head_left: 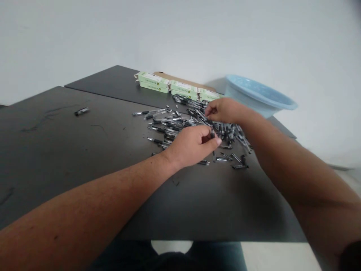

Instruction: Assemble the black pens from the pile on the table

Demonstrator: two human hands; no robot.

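A wide pile of black-and-clear pens and pen parts (172,124) covers the middle of the dark table. Over the near side of this pile, my left hand (194,145) pinches a dark pen piece (213,134) between thumb and forefinger; how much of it the fingers hide I cannot tell. My right hand (224,110) reaches into the far right part of the pile. Its fingers are drawn together at the pens, and what they grip is hidden. Several loose caps and short parts (239,166) lie in front of the pile.
Green-and-white cartons (153,82) stand in a row behind the pens, with a brown cardboard piece (166,76) behind them. A light blue plastic basin (262,92) is at the back right, by the white wall. One small group of pen parts (81,111) lies apart on the left of the table (113,150).
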